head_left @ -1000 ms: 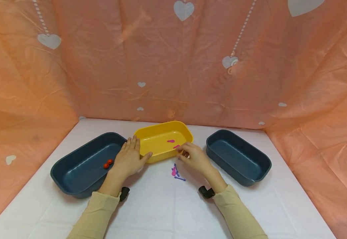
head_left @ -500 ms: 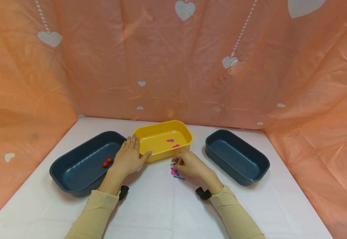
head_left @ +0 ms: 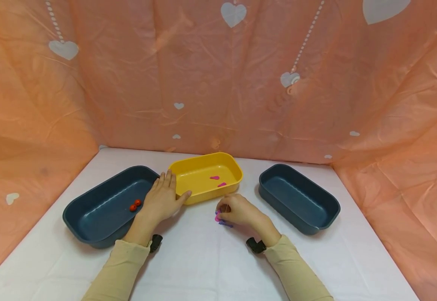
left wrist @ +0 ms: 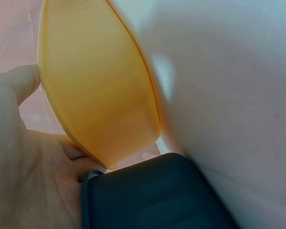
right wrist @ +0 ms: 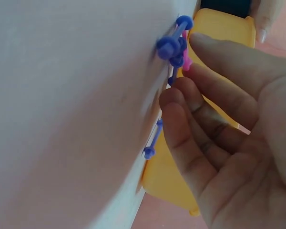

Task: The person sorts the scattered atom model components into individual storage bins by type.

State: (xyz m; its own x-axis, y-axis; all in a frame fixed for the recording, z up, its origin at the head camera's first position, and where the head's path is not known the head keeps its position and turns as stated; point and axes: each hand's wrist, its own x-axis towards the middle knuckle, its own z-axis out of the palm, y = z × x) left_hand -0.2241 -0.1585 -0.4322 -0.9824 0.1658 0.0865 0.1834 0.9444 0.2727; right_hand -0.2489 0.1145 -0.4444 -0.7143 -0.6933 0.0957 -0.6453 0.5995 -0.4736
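My left hand [head_left: 162, 200] lies with straight fingers over the near left corner of the yellow tub [head_left: 199, 197], its thumb along the rim. In the left wrist view the thumb touches the tub's rim. My right hand [head_left: 239, 210] is low over the table in front of the tub. Its thumb and forefinger close around a small pink teardrop-shaped piece [right wrist: 186, 63] among several purple dumbbell-shaped sticks [right wrist: 169, 47]. One more purple stick [right wrist: 153, 139] shows beyond the fingertips in the right wrist view. Two pink pieces [head_left: 222, 184] lie inside the yellow tub.
On the left, a dark blue tub [head_left: 87, 200] holds two small red balls [head_left: 133, 207]; my left forearm overlaps its edge. Another dark blue tub [head_left: 299, 196] stands to the right. White cloth covers the table [head_left: 203, 263], and a pink curtain [head_left: 203, 75] hangs behind.
My right hand has come down from the yellow tub's near rim to the small pieces on the table, and its fingers have closed around a pink one. My left hand stays on the tub.
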